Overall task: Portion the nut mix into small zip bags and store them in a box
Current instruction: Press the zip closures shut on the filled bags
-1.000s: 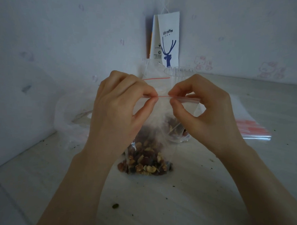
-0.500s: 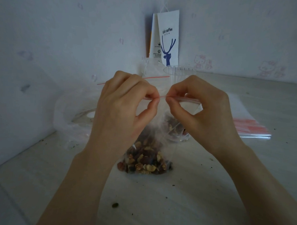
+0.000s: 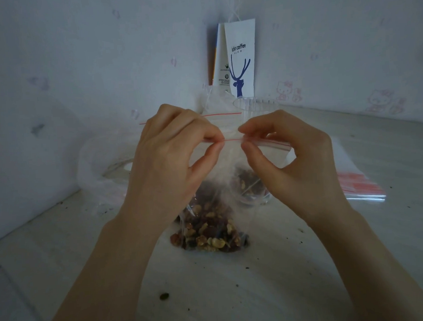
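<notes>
Pale table [image 3: 235, 292]; one zip bag [image 3: 225, 198], seal [image 3: 231, 140] pinched by left hand [image 3: 167, 162], right hand [image 3: 295, 164].

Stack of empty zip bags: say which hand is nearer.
Right. The right hand sits just left of the stack of empty zip bags; the left hand is farther left, beyond the right one. Both pinch the filled bag.

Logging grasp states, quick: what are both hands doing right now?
Left hand: pinching the zip bag at its seal.
Right hand: pinching the same seal.
</notes>
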